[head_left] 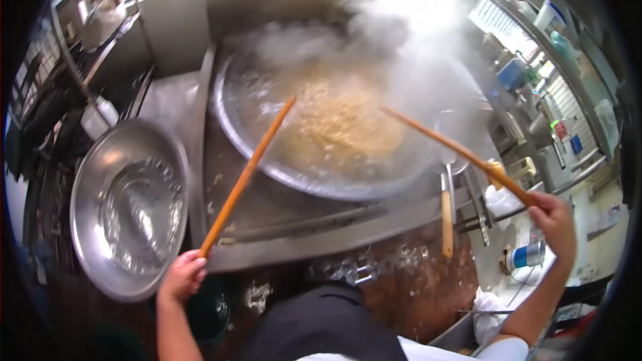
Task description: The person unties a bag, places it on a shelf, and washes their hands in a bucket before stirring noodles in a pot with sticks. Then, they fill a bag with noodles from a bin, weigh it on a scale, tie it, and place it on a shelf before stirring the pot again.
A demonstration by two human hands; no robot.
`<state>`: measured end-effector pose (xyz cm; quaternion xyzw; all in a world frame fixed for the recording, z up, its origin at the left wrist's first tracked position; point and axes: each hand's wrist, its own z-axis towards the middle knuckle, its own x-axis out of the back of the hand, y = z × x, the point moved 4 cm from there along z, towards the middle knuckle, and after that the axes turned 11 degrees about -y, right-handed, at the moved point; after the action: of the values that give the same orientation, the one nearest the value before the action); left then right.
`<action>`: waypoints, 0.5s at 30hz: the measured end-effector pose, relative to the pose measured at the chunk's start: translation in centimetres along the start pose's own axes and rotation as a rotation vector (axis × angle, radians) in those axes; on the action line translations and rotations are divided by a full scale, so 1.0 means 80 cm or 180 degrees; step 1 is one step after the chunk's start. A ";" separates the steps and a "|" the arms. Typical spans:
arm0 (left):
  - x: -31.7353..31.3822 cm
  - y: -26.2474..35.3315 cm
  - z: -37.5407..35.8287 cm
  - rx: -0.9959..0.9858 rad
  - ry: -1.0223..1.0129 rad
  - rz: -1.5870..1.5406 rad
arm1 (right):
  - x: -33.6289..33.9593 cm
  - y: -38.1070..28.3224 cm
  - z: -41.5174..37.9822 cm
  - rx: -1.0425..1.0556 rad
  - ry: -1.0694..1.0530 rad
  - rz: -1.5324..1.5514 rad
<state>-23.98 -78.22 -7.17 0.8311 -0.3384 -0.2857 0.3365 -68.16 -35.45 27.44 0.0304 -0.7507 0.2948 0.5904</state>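
My left hand (183, 275) is closed round the lower end of a long wooden stick (244, 177). A second wooden stick (449, 145) is gripped by my right hand (553, 222), out to the right. Both sticks slant inward, and their tips overlap a very large metal wok (314, 186) in this view. Pale yellow noodles (348, 120) lie in bubbling liquid in the wok. Thick steam covers its back and right side.
A large metal bowl (83, 227) with clear liquid stands at the left. Near the wok's right rim lies a wooden-handled utensil (447, 220). Cluttered metal shelves (575, 60) run along the right. A can (528, 256) with a blue label is at lower right.
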 end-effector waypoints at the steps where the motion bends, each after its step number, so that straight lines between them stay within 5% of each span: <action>1: -0.009 -0.035 -0.003 -0.0093 -0.0073 -0.0384 | 0.001 -0.011 -0.026 -0.0016 0.0049 0.0157; 5: -0.056 -0.134 0.013 -0.0953 0.0118 -0.0798 | -0.069 -0.003 -0.072 0.0276 -0.0100 0.0770; 7: -0.069 -0.160 0.017 -0.1207 0.0421 -0.0582 | -0.159 -0.007 -0.073 0.0559 0.0033 0.0114; 8: -0.071 -0.166 0.017 -0.1230 0.0462 -0.0553 | -0.224 -0.010 -0.076 0.0273 -0.0413 0.1333; 10: -0.073 -0.170 0.010 -0.1143 0.0601 -0.0465 | -0.337 -0.026 -0.091 0.0067 -0.1409 0.2163; 15: -0.046 -0.190 -0.010 -0.0994 0.0893 -0.0100 | -0.461 -0.087 -0.143 -0.0124 -0.2287 0.2976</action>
<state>-20.08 -66.88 -17.20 0.8056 -0.2269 -0.2214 0.5005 -44.39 -46.82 -1.60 -0.2168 -0.8427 0.4811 0.1069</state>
